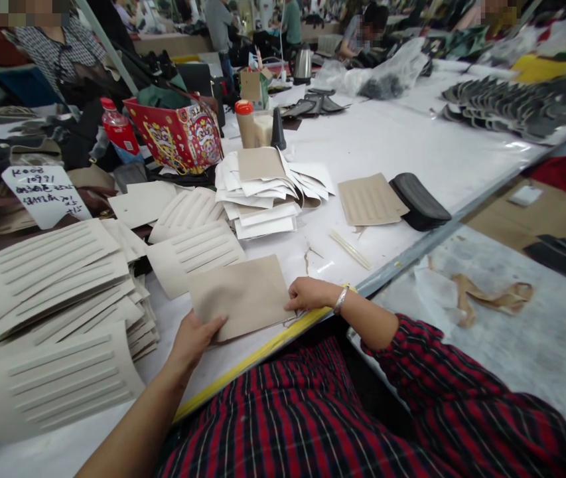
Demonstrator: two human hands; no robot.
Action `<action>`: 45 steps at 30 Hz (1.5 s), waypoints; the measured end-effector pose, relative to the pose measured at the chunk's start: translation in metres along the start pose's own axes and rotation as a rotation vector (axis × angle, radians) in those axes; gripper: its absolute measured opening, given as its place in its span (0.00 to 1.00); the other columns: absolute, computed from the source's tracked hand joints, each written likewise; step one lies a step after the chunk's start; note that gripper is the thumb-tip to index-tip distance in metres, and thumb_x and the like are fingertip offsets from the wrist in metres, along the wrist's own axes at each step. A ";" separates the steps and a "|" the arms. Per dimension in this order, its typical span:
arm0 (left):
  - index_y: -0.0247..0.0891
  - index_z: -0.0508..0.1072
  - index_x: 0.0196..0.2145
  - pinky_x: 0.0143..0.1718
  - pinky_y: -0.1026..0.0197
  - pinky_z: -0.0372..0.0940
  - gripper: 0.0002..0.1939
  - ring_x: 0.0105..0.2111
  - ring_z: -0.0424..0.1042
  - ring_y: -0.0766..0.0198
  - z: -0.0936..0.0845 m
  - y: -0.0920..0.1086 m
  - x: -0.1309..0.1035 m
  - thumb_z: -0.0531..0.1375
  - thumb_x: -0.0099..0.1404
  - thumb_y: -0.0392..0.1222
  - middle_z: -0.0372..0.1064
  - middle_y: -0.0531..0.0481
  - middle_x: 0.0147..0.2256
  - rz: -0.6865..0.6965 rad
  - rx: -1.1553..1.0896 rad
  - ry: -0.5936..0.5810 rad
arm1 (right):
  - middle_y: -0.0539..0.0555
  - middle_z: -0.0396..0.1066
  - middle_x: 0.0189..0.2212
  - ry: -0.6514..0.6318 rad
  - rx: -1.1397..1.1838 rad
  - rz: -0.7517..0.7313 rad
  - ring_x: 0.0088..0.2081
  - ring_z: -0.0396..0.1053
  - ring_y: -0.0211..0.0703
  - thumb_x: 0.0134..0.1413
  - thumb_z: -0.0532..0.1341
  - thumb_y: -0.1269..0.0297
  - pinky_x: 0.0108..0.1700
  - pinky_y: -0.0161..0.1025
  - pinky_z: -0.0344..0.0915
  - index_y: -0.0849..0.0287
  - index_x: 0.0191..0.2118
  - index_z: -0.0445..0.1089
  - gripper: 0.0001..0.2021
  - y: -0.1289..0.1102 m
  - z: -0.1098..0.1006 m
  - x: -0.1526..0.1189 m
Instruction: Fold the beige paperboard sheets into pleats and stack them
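Note:
A flat beige leather-like panel (243, 292) lies at the table's front edge, its face smooth. My left hand (196, 338) grips its near left corner, thumb on top and the other fingers hidden beneath. At its right edge, my right hand (310, 294) pinches the panel with curled fingers. Just behind it rests a ribbed beige panel (198, 255). To the left is a stack of ribbed beige panels (58, 265), with another ribbed panel (68, 378) in front. Beyond the panel stands a pile of white and tan sheets (260, 192).
A tan ribbed piece (369, 199) overlaps black curved pieces (419, 199) at the right. Pale thin sticks (350, 249) lie nearby. Behind stand a red patterned bag (178, 133), a red-capped bottle (118, 129) and a kettle (303, 64). Yellow tape (257, 358) runs along the front edge.

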State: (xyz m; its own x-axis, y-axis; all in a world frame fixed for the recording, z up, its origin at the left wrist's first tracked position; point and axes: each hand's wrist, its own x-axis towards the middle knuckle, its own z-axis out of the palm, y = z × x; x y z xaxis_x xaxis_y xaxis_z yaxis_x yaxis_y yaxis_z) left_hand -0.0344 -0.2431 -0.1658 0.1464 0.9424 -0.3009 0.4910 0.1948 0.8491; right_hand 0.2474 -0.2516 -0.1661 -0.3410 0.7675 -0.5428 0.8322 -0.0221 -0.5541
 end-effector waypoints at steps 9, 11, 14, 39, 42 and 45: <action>0.35 0.68 0.42 0.43 0.55 0.65 0.23 0.40 0.71 0.56 0.000 -0.008 0.003 0.62 0.50 0.47 0.72 0.46 0.40 -0.012 -0.005 -0.008 | 0.51 0.71 0.20 -0.003 0.012 0.015 0.21 0.62 0.33 0.42 0.60 0.56 0.22 0.30 0.51 0.62 0.24 0.71 0.13 -0.003 0.000 -0.002; 0.34 0.68 0.42 0.43 0.55 0.64 0.22 0.40 0.71 0.56 0.001 -0.006 0.002 0.62 0.50 0.47 0.72 0.46 0.40 -0.012 0.021 -0.004 | 0.51 0.71 0.20 0.011 -0.011 0.020 0.22 0.63 0.34 0.42 0.60 0.56 0.23 0.30 0.51 0.62 0.24 0.71 0.12 -0.005 0.000 -0.003; 0.34 0.67 0.43 0.44 0.55 0.63 0.23 0.41 0.70 0.55 0.001 -0.005 0.002 0.61 0.50 0.48 0.71 0.45 0.41 0.017 0.058 -0.010 | 0.52 0.71 0.21 0.051 -0.073 0.028 0.23 0.63 0.35 0.41 0.60 0.56 0.23 0.30 0.51 0.61 0.24 0.71 0.12 -0.009 0.000 -0.005; 0.39 0.65 0.44 0.25 0.66 0.56 0.20 0.23 0.63 0.68 -0.035 -0.021 -0.004 0.58 0.50 0.36 0.62 0.58 0.23 0.139 0.352 -0.055 | 0.52 0.68 0.19 0.057 -0.146 0.070 0.23 0.62 0.37 0.45 0.57 0.54 0.24 0.32 0.51 0.60 0.21 0.66 0.14 -0.011 0.011 0.001; 0.39 0.65 0.43 0.25 0.66 0.56 0.20 0.23 0.63 0.68 -0.035 -0.021 -0.004 0.58 0.50 0.35 0.61 0.58 0.23 0.145 0.367 -0.056 | 0.52 0.67 0.19 0.057 -0.155 0.075 0.23 0.62 0.37 0.45 0.57 0.54 0.24 0.32 0.51 0.60 0.21 0.67 0.14 -0.011 0.011 0.001; 0.39 0.65 0.43 0.25 0.66 0.56 0.20 0.23 0.63 0.68 -0.034 -0.021 -0.004 0.58 0.50 0.35 0.61 0.58 0.23 0.145 0.389 -0.052 | 0.52 0.68 0.20 0.052 -0.160 0.076 0.24 0.62 0.37 0.45 0.58 0.54 0.24 0.33 0.51 0.60 0.21 0.67 0.14 -0.012 0.010 0.000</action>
State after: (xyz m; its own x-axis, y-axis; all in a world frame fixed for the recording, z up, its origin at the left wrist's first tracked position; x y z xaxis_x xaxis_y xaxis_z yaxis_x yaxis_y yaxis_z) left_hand -0.0748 -0.2418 -0.1671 0.2766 0.9354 -0.2203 0.7484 -0.0659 0.6600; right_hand 0.2327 -0.2576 -0.1661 -0.2547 0.7995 -0.5440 0.9150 0.0172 -0.4032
